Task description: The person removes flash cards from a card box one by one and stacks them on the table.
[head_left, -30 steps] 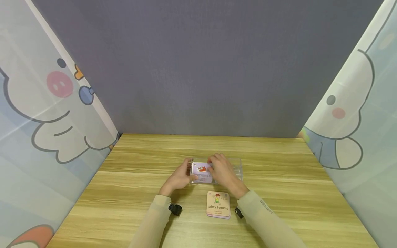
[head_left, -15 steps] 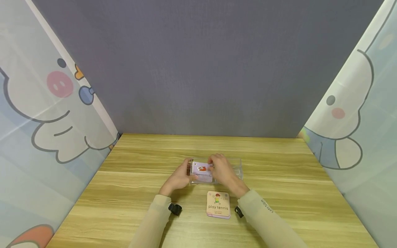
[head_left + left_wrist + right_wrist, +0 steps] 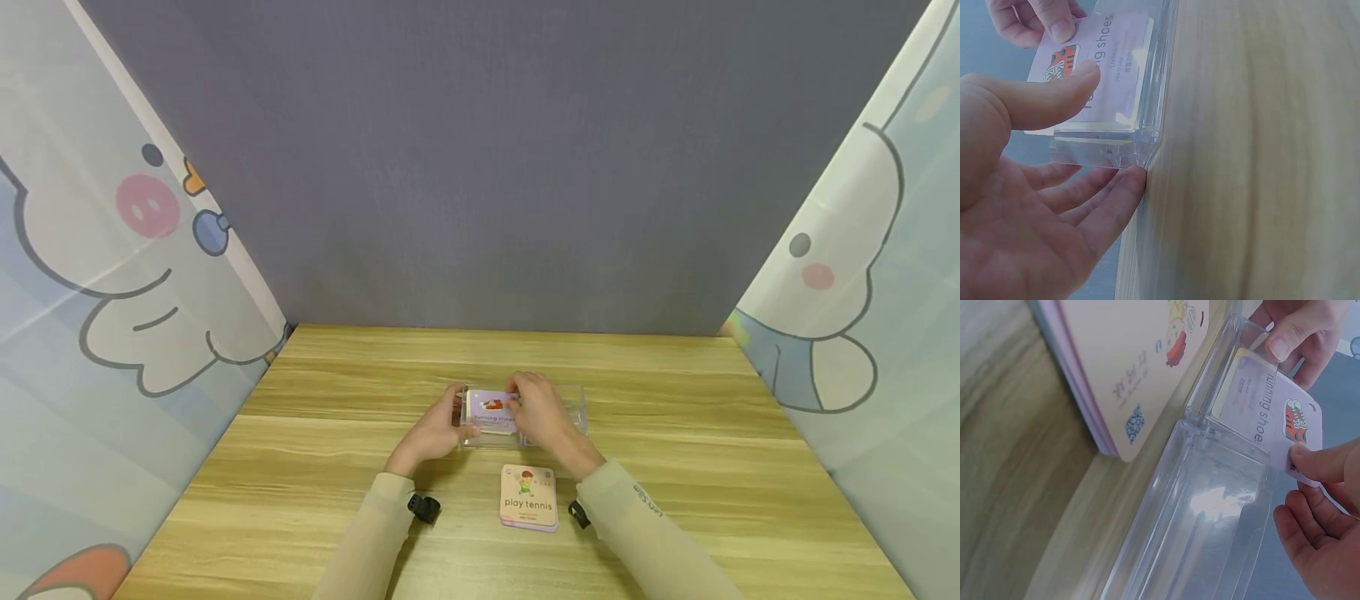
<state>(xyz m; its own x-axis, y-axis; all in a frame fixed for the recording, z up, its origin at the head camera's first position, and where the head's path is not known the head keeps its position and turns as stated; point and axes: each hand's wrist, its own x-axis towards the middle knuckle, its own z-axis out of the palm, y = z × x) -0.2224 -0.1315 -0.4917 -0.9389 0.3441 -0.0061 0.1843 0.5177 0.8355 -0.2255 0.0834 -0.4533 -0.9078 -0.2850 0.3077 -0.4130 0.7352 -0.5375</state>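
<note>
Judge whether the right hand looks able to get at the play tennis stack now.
Probably yes: the play tennis stack lies uncovered outside the clear box, though the right hand likely must first release the running shoes card.

The location is a three-sided, booth-type workstation. A wood-grain surface forms its base. A plain grey panel closes the rear edge. A left sheet and a right sheet, both pale blue and printed with large cartoon figures, enclose the sides; straight creases cross the left sheet. The surrounding building, whether home, office or studio, cannot be determined from these views.
</note>
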